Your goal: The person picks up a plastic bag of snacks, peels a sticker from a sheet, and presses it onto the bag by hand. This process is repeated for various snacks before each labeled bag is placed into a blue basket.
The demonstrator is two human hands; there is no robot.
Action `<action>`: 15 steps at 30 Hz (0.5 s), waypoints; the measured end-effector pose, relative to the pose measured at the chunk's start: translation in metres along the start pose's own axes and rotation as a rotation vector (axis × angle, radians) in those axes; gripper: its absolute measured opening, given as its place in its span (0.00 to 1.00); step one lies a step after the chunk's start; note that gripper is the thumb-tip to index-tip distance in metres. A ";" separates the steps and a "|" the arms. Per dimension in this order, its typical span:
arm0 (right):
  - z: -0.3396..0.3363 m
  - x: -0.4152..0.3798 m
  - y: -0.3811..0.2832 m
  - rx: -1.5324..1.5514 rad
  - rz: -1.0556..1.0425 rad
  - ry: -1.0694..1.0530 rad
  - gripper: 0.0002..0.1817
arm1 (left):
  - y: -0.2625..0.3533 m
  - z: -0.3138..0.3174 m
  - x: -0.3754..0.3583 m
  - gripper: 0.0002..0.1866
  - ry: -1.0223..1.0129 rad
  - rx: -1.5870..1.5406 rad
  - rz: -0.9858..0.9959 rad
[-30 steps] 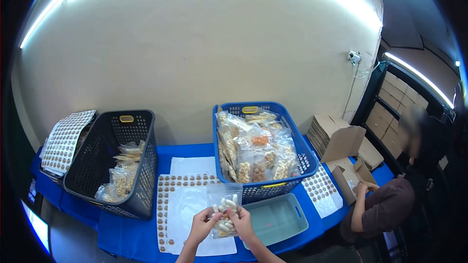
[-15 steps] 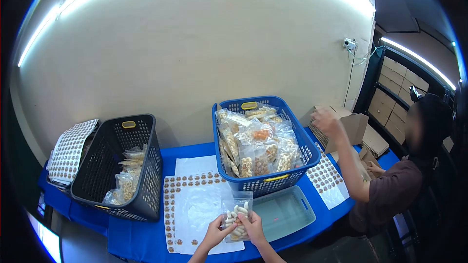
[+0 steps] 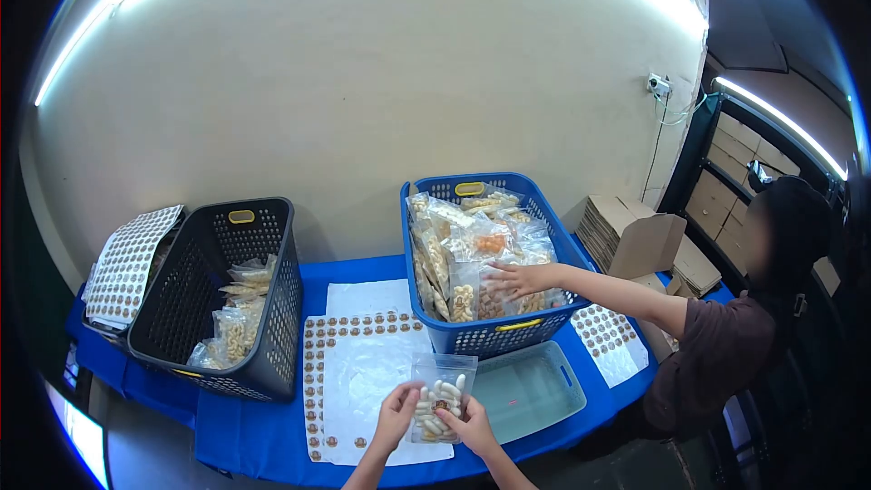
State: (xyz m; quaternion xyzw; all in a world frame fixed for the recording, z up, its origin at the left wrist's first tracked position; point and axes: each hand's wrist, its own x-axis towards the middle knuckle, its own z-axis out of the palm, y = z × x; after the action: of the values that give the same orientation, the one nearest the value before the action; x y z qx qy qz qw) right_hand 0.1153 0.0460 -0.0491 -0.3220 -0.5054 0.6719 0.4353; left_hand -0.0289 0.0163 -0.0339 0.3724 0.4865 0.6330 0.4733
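Observation:
A clear zip bag of white, finger-shaped snacks (image 3: 445,392) is held upright over the front of the table, with a small round brown sticker (image 3: 441,406) on its face. My right hand (image 3: 474,426) grips the bag's lower right side, its thumb beside the sticker. My left hand (image 3: 396,410) is closed at the bag's left edge, thumb and fingers together; part of its grip is hidden. Beneath my hands lies a sticker sheet (image 3: 363,336) with round brown stickers along its borders and a bare white middle.
A blue basket (image 3: 472,340) full of snack bags stands ahead, a black basket (image 3: 290,308) with several bags at left. Behind my right hand sits a pale green tray (image 3: 535,404). A co-worker (image 3: 726,354) reaches into the blue basket. Cardboard boxes (image 3: 635,227) and sticker sheets (image 3: 136,259) flank them.
My left thumb has moved off the bag's front to its left edge, uncovering the sticker. The co-worker's raised arm has come down onto the bags in the blue basket.

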 end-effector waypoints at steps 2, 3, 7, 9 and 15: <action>0.000 -0.001 0.012 -0.033 -0.010 -0.024 0.17 | 0.010 -0.001 0.009 0.12 0.037 -0.003 0.065; 0.003 -0.002 0.017 -0.067 -0.017 -0.047 0.17 | 0.013 -0.004 0.015 0.12 0.020 0.035 0.097; -0.004 0.007 0.026 -0.012 -0.031 -0.077 0.18 | 0.026 -0.009 0.027 0.11 -0.003 0.158 0.142; -0.011 0.006 0.013 -0.203 -0.144 -0.007 0.18 | 0.029 -0.012 0.030 0.09 -0.016 0.203 0.151; -0.015 0.004 -0.056 -0.777 -0.457 0.065 0.12 | 0.021 0.004 0.027 0.07 -0.398 0.665 0.410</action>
State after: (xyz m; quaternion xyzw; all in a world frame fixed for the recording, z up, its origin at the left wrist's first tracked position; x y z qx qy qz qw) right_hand 0.1416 0.0620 0.0006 -0.3625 -0.7644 0.3087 0.4348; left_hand -0.0377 0.0415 -0.0121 0.7080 0.4792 0.4389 0.2767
